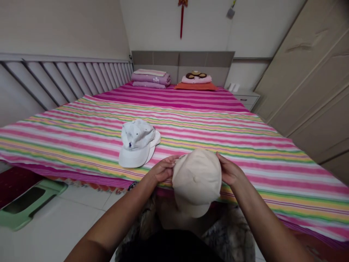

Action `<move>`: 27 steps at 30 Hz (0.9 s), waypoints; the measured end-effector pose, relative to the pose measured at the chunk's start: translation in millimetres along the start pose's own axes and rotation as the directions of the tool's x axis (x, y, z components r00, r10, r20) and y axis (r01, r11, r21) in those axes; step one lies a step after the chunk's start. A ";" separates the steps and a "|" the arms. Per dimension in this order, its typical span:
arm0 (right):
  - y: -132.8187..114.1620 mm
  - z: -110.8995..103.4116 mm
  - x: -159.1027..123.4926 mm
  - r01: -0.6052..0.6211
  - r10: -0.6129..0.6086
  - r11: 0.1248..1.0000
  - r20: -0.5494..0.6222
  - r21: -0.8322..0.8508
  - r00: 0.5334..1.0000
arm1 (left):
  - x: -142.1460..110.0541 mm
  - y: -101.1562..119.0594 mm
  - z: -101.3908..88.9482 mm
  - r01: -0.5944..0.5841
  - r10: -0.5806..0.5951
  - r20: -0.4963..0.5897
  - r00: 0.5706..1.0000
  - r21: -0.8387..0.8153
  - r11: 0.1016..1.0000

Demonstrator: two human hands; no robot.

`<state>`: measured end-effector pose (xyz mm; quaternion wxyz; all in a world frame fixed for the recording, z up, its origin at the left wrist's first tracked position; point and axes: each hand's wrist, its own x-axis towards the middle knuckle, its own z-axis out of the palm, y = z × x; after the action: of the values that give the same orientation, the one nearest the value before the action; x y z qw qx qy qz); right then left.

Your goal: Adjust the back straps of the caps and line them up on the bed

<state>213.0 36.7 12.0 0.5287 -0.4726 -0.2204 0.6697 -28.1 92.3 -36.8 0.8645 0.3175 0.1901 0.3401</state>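
1. The left hand (163, 169) and right hand (230, 170) grip opposite sides of a beige baseball cap (196, 182), fingers partly curled, holding it steady at the bed's edge (a balanced two-sided hold).
2. A white cap (136, 143) lies just beside them on the striped bedspread (218, 134).

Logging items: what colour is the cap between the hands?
The cap is plain beige; the head view shows it best.

A plain beige baseball cap (196, 178) — crown up, brim tipped down toward the person — sits between the left hand (163, 169) and right hand (230, 170) over the bedspread (245, 145). Just left of it, a white cap (136, 140) with a small navy logo lies stacked on a second white cap (154, 140).
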 end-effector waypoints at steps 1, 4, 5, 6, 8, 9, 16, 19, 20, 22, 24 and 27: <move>-6.4 -2.8 7.4 0.022 -0.022 1.000 -0.023 -0.017 0.999 | 8.0 -0.1 3.3 -0.047 0.046 -0.034 0.998 -0.037 0.998; -21.8 -13.1 27.0 0.112 -0.113 0.993 -0.063 -0.032 0.992 | 32.8 1.6 11.6 -0.185 0.161 -0.189 0.969 -0.121 0.975; -23.5 -17.3 31.2 0.141 -0.144 0.989 -0.086 -0.037 0.986 | 39.8 1.5 11.9 -0.220 0.180 -0.264 0.947 -0.127 0.967; -22.5 -21.7 33.6 0.166 -0.170 0.985 -0.112 -0.047 0.979 | 45.5 0.6 10.5 -0.241 0.187 -0.337 0.923 -0.124 0.963; -11.0 -30.9 31.1 0.197 -0.207 0.977 -0.160 -0.076 0.965 | 52.0 -3.6 3.4 -0.252 0.180 -0.446 0.877 -0.106 0.962; -0.9 -35.3 26.1 0.199 -0.213 0.975 -0.171 -0.096 0.962 | 52.7 -6.4 -1.5 -0.249 0.173 -0.474 0.864 -0.101 0.963; 97.2 -46.9 -32.4 -0.087 0.039 0.928 -0.138 -0.361 0.990 | 38.1 -16.9 -21.4 -0.223 0.158 -0.454 0.877 -0.093 0.970; 124.9 -37.5 -41.6 -0.116 0.068 0.969 -0.218 -0.218 0.974 | 34.5 -17.0 -19.6 -0.219 0.168 -0.409 0.897 -0.081 0.972; 131.4 -33.2 -42.7 -0.106 0.084 0.990 -0.220 -0.090 0.972 | 33.5 -17.2 -18.8 -0.218 0.171 -0.393 0.904 -0.078 0.973; 141.6 -24.0 -44.4 -0.113 0.140 0.980 -0.171 0.162 0.975 | 30.8 -18.4 -17.2 -0.213 0.173 -0.365 0.915 -0.072 0.974; 148.2 -15.8 -47.0 -0.136 0.173 0.941 -0.094 0.311 0.980 | 26.3 -20.7 -15.3 -0.199 0.169 -0.332 0.928 -0.058 0.978; 147.2 -10.1 -53.0 -0.100 0.130 0.925 -0.058 0.368 0.990 | 15.4 -25.1 -11.4 -0.155 0.146 -0.283 0.948 -0.010 0.988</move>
<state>147.8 -64.5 -88.4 0.5754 -0.4056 -0.0429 0.7089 -11.9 93.7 -63.8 0.8053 0.2654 0.2809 0.4496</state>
